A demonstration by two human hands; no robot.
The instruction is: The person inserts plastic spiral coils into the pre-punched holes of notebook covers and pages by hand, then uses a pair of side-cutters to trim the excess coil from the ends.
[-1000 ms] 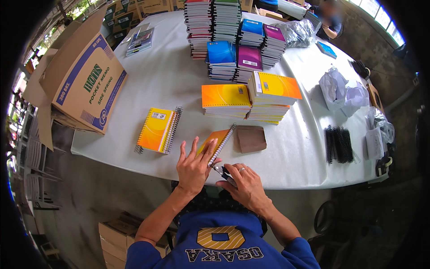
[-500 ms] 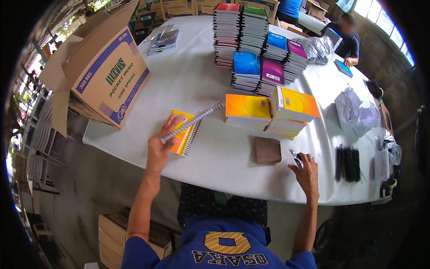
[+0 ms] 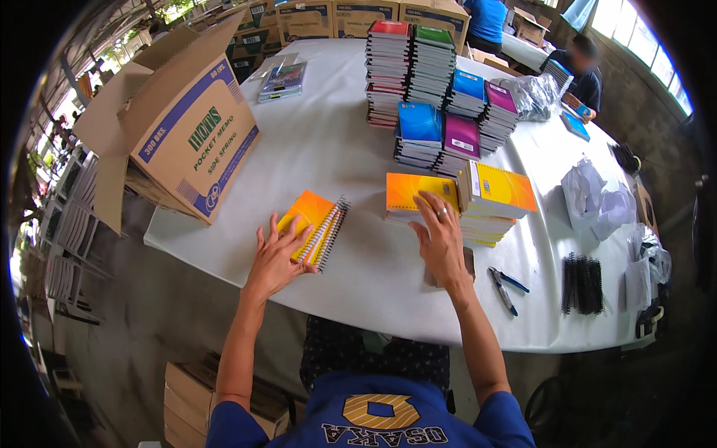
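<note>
My left hand (image 3: 280, 254) lies with spread fingers on a small pile of yellow-orange spiral notebooks (image 3: 306, 213). Their wire coils, silver and dark, run along the right side of the pile. Over the front of a stack of orange-yellow notepads (image 3: 403, 187) reaches my right hand (image 3: 442, 243), fingertips at the top cover and thumb apart from them. Nothing is visibly gripped in it. Partly under that hand sits a brown block (image 3: 469, 263). Pliers with blue-and-black handles (image 3: 508, 287) rest on the table to its right.
An open carton (image 3: 194, 142) stands at the left. Tall stacks of notebooks (image 3: 420, 123) rise behind the notepads. Black coils (image 3: 582, 284) and crumpled plastic bags (image 3: 594, 194) lie on the right. At the far right a person (image 3: 586, 71) handles blue notebooks.
My right hand has let go of the pliers and moved left to the notepad stack. The coil-bound notebook that my left hand held tilted now lies flat on the pile.
</note>
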